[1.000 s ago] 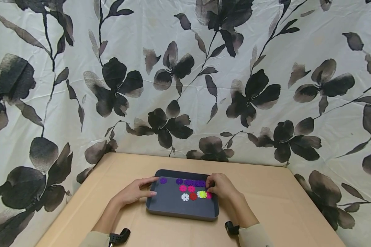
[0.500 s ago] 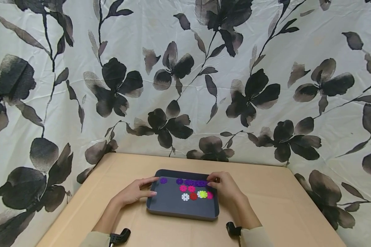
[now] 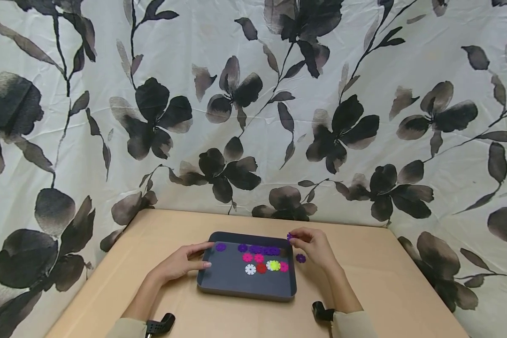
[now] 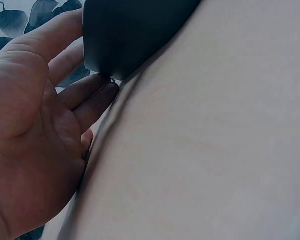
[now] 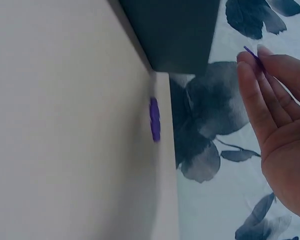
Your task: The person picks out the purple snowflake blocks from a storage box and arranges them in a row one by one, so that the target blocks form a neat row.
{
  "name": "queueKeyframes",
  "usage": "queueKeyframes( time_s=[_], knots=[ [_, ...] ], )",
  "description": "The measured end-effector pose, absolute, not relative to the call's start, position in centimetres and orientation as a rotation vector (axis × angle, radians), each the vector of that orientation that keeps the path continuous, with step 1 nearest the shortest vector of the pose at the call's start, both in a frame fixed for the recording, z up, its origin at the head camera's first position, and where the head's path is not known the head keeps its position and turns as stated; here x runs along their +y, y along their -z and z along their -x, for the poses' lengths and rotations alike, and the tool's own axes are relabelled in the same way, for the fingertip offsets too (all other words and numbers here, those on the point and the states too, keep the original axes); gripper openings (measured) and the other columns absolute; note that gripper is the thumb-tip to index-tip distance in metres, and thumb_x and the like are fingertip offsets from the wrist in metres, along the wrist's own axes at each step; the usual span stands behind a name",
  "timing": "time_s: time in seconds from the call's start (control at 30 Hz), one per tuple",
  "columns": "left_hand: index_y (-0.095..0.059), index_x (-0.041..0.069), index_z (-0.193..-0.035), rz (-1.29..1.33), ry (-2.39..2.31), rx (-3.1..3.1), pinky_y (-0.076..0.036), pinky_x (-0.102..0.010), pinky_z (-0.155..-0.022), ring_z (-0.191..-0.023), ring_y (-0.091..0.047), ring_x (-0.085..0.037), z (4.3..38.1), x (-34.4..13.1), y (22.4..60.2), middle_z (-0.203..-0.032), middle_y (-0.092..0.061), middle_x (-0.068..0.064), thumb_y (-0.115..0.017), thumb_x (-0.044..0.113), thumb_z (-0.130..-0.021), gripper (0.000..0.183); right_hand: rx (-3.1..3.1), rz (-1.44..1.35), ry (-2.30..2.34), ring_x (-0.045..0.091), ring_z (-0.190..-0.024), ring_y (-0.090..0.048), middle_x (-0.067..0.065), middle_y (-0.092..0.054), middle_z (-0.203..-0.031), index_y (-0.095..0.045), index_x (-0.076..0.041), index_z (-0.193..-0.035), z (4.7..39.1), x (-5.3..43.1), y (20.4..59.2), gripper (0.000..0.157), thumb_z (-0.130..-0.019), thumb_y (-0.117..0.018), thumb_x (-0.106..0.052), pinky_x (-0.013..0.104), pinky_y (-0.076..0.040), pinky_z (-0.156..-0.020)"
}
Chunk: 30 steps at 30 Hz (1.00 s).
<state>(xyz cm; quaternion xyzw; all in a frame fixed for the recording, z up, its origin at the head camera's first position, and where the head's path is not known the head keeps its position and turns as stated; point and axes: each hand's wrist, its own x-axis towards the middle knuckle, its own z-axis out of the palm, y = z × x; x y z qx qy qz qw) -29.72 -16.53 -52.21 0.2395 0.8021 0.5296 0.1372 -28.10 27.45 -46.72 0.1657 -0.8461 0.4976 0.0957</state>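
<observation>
A dark grey tray (image 3: 236,290) lies on the table, bearing purple, pink, white, red and yellow-green notched discs. Just off its right rim, my right hand (image 3: 314,244) pinches a purple notched disc (image 3: 289,237) between thumb and fingertips; the right wrist view shows this disc (image 5: 254,57) edge-on, raised. Below that hand, another purple disc (image 3: 301,258) is on the table beside the tray. My left hand (image 3: 177,265) rests against the tray's left side, thumb and index finger extended to the rim. In the left wrist view its fingers (image 4: 97,102) meet the tray's outer wall (image 4: 125,40).
Purple discs (image 3: 264,250) form a row along the tray's far side, with a lone purple disc (image 3: 221,247) at far left. Below sit pink discs (image 3: 252,257). The tan table (image 3: 173,220) ends at a floral cloth (image 3: 279,155) behind.
My right hand has moved right from the end of the purple row to beyond the tray's rim, with a purple disc pinched. A purple disc on the table now shows. My left hand stays put.
</observation>
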Motion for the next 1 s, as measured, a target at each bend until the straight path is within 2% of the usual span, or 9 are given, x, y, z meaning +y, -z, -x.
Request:
queueKeyframes(
  time_s=[0.2,0.3,0.6,0.8,1.0],
  knots=[
    [-0.051,0.014,-0.155,-0.713,-1.524,2.335,-0.025,-0.055,-0.128,-0.155,-0.031,-0.039,29.8,-16.9,52.2,-0.166,-0.038,-0.017,-0.078,0.031,-0.095,0.069,-2.484,-0.405,-1.545,0.033,-0.084,-0.077,0.027,-0.076,-0.102,-0.072,0.009,-0.113,27.6,28.6,45.6,0.02,-0.093,-0.072,0.007,0.03,-0.066,-0.075],
    [-0.05,0.012,-0.156,-0.714,-1.53,2.319,-0.026,-0.054,-0.128,-0.156,-0.031,-0.039,29.8,-16.8,52.3,-0.166,-0.037,-0.017,-0.078,0.031,-0.095,0.07,-2.454,-0.364,-1.614,0.026,-0.084,-0.078,0.029,-0.075,-0.104,-0.071,0.009,-0.116,27.8,29.9,46.1,0.024,-0.093,-0.072,0.006,0.028,-0.066,-0.076],
    [-0.049,0.012,-0.156,-0.701,-1.536,2.31,-0.026,-0.053,-0.127,-0.156,-0.031,-0.038,29.7,-16.7,52.1,-0.166,-0.038,-0.015,-0.079,0.032,-0.094,0.071,-2.481,-0.189,-1.636,0.022,-0.086,-0.079,0.027,-0.075,-0.112,-0.07,0.009,-0.122,28.5,32.7,47.7,0.032,-0.092,-0.076,-0.001,0.021,-0.063,-0.08],
    [-0.05,0.012,-0.156,-0.704,-1.526,2.316,-0.027,-0.051,-0.127,-0.156,-0.031,-0.038,29.7,-16.7,52.2,-0.166,-0.039,-0.015,-0.078,0.032,-0.095,0.07,-2.594,-0.192,-1.575,0.014,-0.08,-0.075,0.024,-0.077,-0.106,-0.072,0.01,-0.116,28.9,33.8,48.9,0.028,-0.089,-0.076,0.005,0.019,-0.061,-0.073],
    [-0.05,0.012,-0.155,-0.702,-1.527,2.318,-0.028,-0.049,-0.126,-0.156,-0.032,-0.036,29.6,-16.7,52.1,-0.166,-0.039,-0.014,-0.078,0.033,-0.094,0.07,-2.726,-0.173,-1.49,0.015,-0.078,-0.068,0.017,-0.078,-0.1,-0.076,0.004,-0.111,28.5,34.3,49.8,0.024,-0.088,-0.079,0.0,0.023,-0.057,-0.067]
  ],
)
